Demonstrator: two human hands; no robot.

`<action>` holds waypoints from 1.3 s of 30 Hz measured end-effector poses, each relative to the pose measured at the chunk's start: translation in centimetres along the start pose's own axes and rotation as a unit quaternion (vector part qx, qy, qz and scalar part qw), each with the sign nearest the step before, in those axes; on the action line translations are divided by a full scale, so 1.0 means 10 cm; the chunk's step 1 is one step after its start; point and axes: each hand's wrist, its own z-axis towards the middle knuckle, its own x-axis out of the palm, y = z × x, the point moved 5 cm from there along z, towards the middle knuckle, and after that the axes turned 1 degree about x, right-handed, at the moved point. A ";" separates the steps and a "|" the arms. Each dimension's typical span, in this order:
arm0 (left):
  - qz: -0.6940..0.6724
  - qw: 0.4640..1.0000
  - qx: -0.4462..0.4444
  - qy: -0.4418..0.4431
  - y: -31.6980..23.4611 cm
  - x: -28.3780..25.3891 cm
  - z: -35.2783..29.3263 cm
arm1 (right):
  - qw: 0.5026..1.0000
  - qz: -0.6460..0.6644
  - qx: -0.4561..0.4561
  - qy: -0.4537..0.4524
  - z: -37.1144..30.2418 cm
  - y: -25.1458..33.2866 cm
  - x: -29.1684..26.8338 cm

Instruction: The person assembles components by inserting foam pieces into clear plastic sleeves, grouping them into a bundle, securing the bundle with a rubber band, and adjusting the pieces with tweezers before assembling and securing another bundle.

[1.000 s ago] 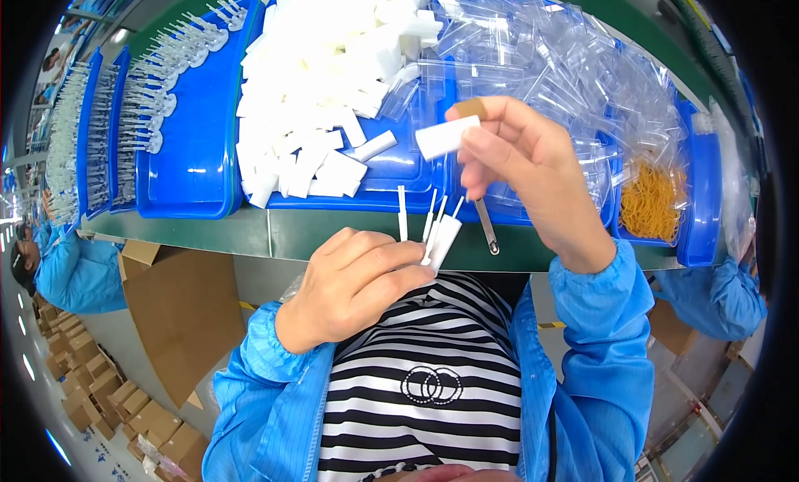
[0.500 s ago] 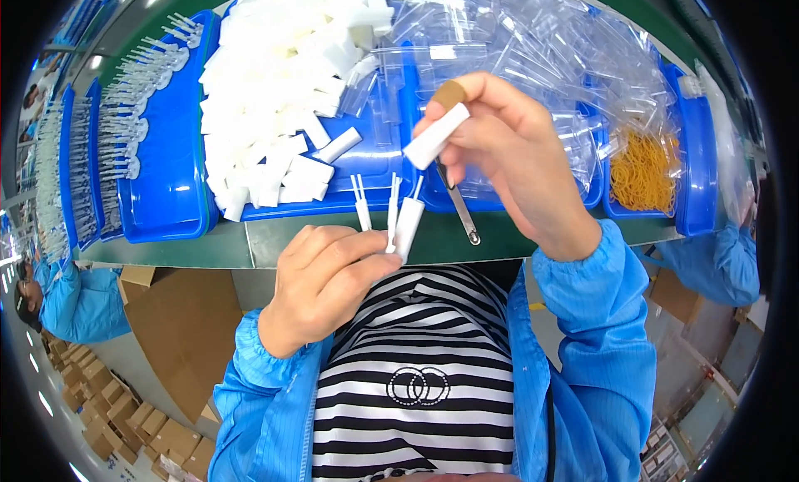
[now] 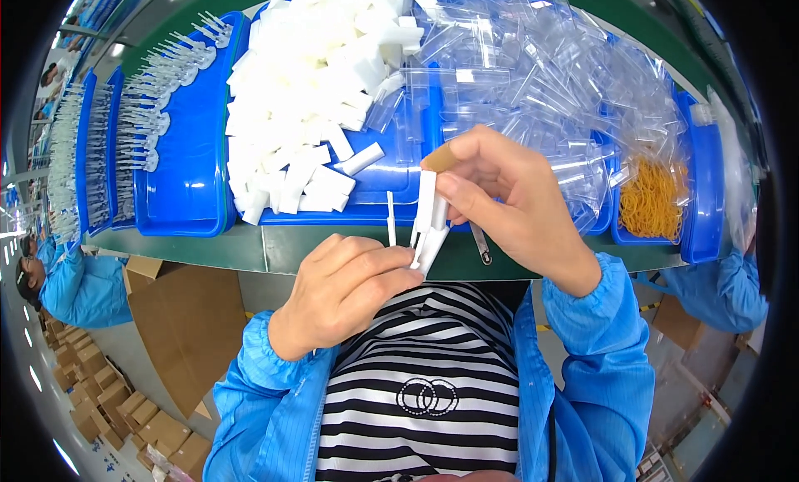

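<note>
My left hand [image 3: 333, 295] pinches a pronged piece [image 3: 391, 231] low, over the table edge [image 3: 200, 257]. My right hand [image 3: 520, 203], finger cot [image 3: 439, 158] on one finger, grips a white tube [image 3: 427, 201] upright at the prongs. Looks partway: a second tube [image 3: 432, 253] sits at the piece's right side; at least one prong at left is bare. Can't tell how far either tube is on; my fingers hide the base. A metal tool [image 3: 481, 245] juts below my right hand, close by. Around: loose tubes [image 3: 291, 107], clear sleeves [image 3: 533, 74], yellow bands [image 3: 652, 201], more pronged pieces [image 3: 148, 111].
</note>
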 end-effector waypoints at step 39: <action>0.046 0.971 -0.132 -0.192 0.26 -0.36 -0.54 | 0.754 -0.572 -0.320 0.036 0.55 0.14 0.72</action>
